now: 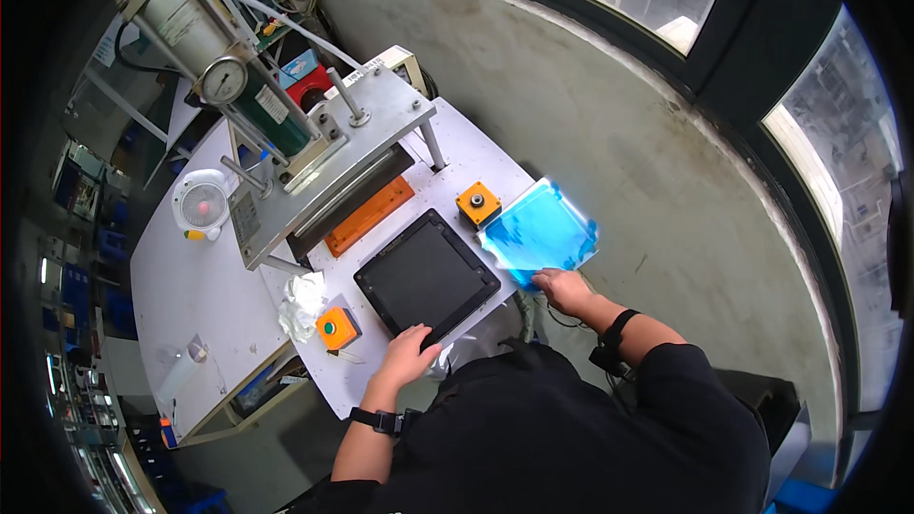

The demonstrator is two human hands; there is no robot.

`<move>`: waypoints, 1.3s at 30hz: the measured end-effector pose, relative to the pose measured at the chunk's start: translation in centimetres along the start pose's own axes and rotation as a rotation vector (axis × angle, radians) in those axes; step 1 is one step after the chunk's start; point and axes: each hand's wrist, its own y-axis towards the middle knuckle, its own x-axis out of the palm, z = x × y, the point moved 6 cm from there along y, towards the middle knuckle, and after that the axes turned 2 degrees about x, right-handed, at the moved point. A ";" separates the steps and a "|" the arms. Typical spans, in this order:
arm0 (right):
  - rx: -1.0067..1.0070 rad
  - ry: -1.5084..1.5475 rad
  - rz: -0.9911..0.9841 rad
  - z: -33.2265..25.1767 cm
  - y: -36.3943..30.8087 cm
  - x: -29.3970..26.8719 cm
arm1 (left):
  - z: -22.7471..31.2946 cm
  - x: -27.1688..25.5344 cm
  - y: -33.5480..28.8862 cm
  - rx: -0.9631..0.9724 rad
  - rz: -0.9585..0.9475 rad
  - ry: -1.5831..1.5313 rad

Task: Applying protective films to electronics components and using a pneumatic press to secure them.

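A black, nearly square panel [426,271] with a raised rim lies flat on the white table in front of me. My left hand [409,357] is closed over its near edge, fingers on top; the underside of the grip is hidden. To the right, a glossy sheet of blue film [543,233] with a pale border lies at the table's right edge. My right hand [564,291] pinches the near edge of that film, fingers pressed together. The fingertips are partly hidden against the sheet.
Beyond the panel stands a metal press [328,162] with a gauge and an orange block [369,217] under its plate. Yellow button boxes [478,202] flank the panel, one with a green button [338,327]. Crumpled white tissue [303,305] and a small fan [202,205] are at left.
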 end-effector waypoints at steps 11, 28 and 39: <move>0.215 0.770 0.599 5.0 2.1 -11.2 | 17.6 2.5 14.7 0.448 -0.247 0.327; -0.484 0.587 0.684 -5.5 0.2 -24.9 | 21.8 -7.3 9.9 0.158 -0.059 -0.987; -0.788 0.485 0.403 -24.5 3.3 -18.3 | 13.7 -12.5 -5.3 0.034 0.623 -1.374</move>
